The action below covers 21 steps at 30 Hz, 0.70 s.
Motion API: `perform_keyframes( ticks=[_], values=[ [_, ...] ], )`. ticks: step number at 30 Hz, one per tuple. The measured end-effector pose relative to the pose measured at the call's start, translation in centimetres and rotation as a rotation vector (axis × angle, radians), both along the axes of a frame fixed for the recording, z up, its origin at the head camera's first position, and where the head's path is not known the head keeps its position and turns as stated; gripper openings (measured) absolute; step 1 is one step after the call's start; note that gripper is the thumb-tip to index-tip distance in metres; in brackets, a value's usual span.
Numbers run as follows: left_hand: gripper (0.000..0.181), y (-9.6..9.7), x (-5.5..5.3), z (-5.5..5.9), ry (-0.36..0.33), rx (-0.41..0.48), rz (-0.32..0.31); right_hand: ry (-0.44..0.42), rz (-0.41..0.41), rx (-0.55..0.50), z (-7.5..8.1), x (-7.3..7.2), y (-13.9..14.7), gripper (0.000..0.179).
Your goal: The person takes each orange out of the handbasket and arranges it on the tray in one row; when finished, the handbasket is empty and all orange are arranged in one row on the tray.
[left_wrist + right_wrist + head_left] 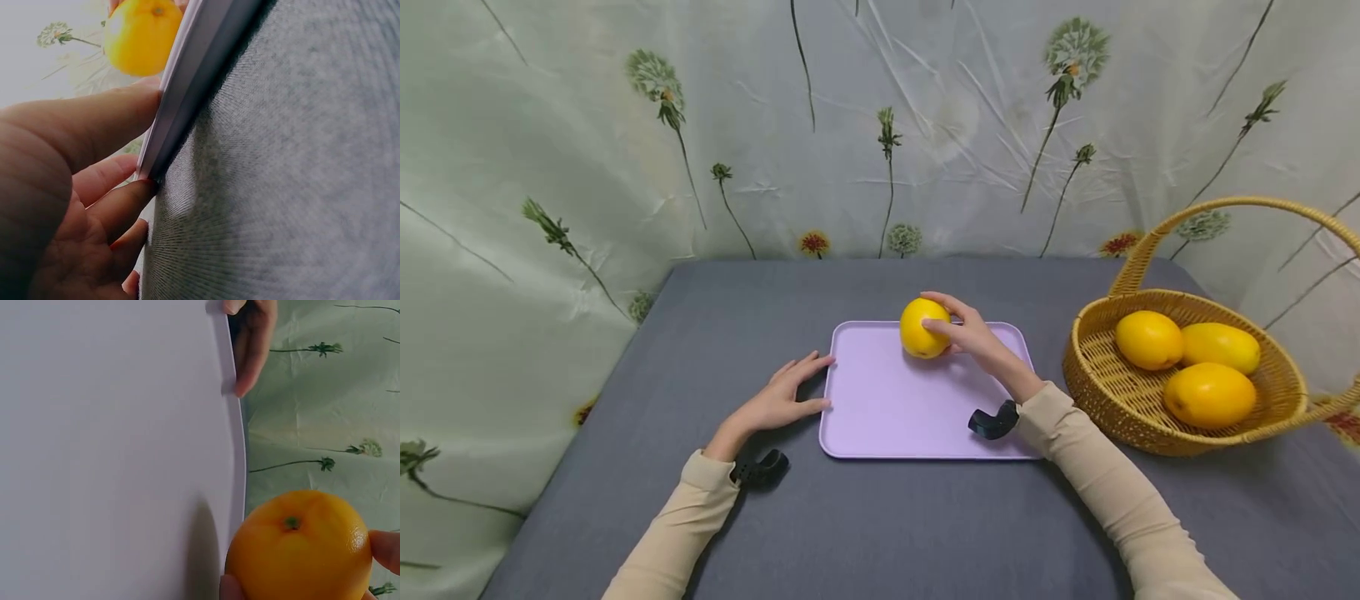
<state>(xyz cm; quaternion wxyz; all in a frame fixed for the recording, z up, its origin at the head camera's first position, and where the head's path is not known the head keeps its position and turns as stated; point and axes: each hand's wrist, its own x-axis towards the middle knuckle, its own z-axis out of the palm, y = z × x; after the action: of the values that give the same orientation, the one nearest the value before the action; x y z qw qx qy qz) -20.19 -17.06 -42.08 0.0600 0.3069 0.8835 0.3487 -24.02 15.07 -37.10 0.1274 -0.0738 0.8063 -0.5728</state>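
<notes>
An orange (922, 330) with a small green stem end is held between the thumb and fingers of my right hand (972, 335), over the far part of a lilac tray (895, 417). In the right wrist view the orange (300, 547) shows its stem side, and a shadow falls on the tray beside it. My left hand (781, 397) lies at the tray's left edge, fingers spread, its thumb and fingertips touching the rim. The left wrist view shows the thumb (119, 115) against the tray's side (181, 87), with other fingertips lower along it.
A wicker basket (1086, 387) with a tall arched handle stands right of the tray. Inside lie two orange fruits, one of them (1210, 395) in front, and a longer yellow fruit (1221, 347). Grey cloth (880, 533) covers the table; a flower-patterned curtain (820, 100) hangs behind.
</notes>
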Motion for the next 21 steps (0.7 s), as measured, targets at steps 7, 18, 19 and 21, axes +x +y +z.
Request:
perform_keyframes(
  ticks=[7, 18, 19, 21],
  values=[
    [0.063, 0.2, 0.1, 0.0, 0.000, -0.004, 0.005, 0.011, -0.001, -0.012, -0.4, -0.3, -1.4, 0.052],
    [0.066, 0.2, 0.0, 0.0, -0.052, -0.014, 0.020, 0.089, 0.023, 0.003, -1.0, -1.3, -4.0, 0.053],
    [0.066, 0.2, 0.0, 0.0, -0.056, -0.017, 0.021, 0.099, 0.030, 0.006, -1.1, -1.3, -4.3, 0.053],
    [0.066, 0.2, -0.1, 0.1, -0.058, -0.023, 0.021, 0.107, 0.033, 0.007, -1.1, -1.4, -4.7, 0.053]
  ],
)
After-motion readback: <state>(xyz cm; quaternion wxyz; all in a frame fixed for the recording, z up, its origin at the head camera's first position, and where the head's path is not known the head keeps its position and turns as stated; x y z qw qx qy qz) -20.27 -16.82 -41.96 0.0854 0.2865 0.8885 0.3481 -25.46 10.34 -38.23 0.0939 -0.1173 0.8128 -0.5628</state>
